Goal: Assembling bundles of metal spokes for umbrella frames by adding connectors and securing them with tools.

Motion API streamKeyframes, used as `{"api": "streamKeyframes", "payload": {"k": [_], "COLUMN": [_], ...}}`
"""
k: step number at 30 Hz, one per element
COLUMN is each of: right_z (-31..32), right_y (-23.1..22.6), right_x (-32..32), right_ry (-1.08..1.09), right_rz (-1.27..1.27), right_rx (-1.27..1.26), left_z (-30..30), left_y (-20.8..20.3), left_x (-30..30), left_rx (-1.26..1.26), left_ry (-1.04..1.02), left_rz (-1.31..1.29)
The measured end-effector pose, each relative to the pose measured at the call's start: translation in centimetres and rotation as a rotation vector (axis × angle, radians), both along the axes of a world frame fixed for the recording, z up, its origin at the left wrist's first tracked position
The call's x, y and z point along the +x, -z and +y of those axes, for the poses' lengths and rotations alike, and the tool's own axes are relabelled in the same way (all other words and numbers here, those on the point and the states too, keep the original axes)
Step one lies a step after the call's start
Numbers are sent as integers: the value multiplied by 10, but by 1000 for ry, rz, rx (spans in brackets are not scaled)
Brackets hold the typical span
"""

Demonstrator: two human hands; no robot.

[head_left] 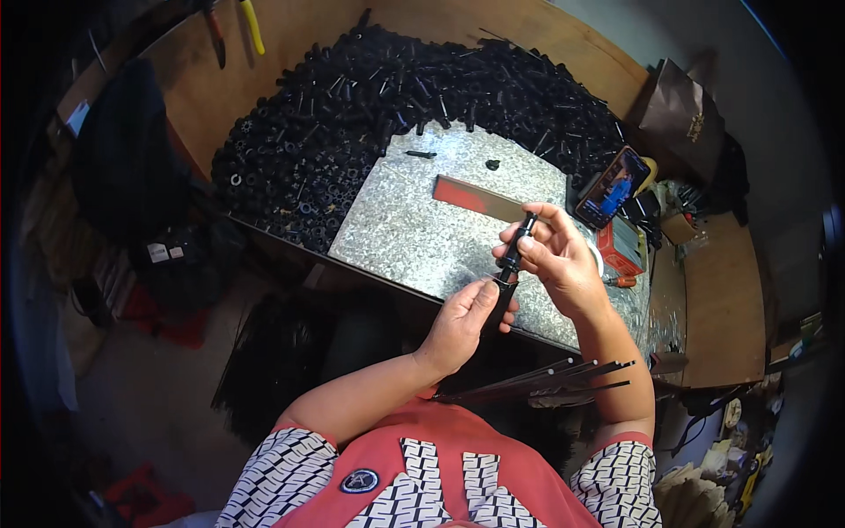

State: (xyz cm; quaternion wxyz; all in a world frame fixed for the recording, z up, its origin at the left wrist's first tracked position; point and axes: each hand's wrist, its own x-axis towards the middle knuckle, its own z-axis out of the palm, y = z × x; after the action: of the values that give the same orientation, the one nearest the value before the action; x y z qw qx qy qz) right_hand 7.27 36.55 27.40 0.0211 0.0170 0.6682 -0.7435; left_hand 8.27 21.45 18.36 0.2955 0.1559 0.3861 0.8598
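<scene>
Just in front of my body, over the near edge of the metal-topped bench [396, 211], my two hands meet at a slim black fitting [513, 253]. My right hand [568, 264] pinches its upper part between thumb and fingers. Below it, my left hand [462, 324] is closed around a dark tube-like piece [504, 302], which lines up with the fitting; whether the two are joined I cannot tell. Beyond my hands lies a flat metal bar [480, 199] with a reddish reflection. Two small black parts, one long [421, 155] and one short [492, 165], rest farther back.
A big heap of black parts [387, 88] covers the bench's back and left. On the right stand a lit phone [610, 187], a red box [620, 250] and a brown bag [676, 114]. Thin black rods [546, 377] stick out over my lap. Yellow-handled pliers [253, 26] hang back left.
</scene>
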Motion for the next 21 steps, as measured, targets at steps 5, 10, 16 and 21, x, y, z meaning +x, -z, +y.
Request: {"api": "streamKeyframes", "payload": {"k": [5,10,16,21], "right_z": [0,-5,2,5], "right_y": [5,5,-5,-10], "right_x": [-1,-3,-6,-7], "right_ry": [11,22,-127,-220], "right_rz": [82,77,39,76], "right_rx": [198,248,486,281], "left_z": [1,-2,-2,-2], "left_y": [7,6,9,6], "left_x": [-3,-4,-6,-5], "left_rx": [-47,-55,-51,-36], "left_ry": [17,22,13,15], "left_rz": [55,67,55,25]}}
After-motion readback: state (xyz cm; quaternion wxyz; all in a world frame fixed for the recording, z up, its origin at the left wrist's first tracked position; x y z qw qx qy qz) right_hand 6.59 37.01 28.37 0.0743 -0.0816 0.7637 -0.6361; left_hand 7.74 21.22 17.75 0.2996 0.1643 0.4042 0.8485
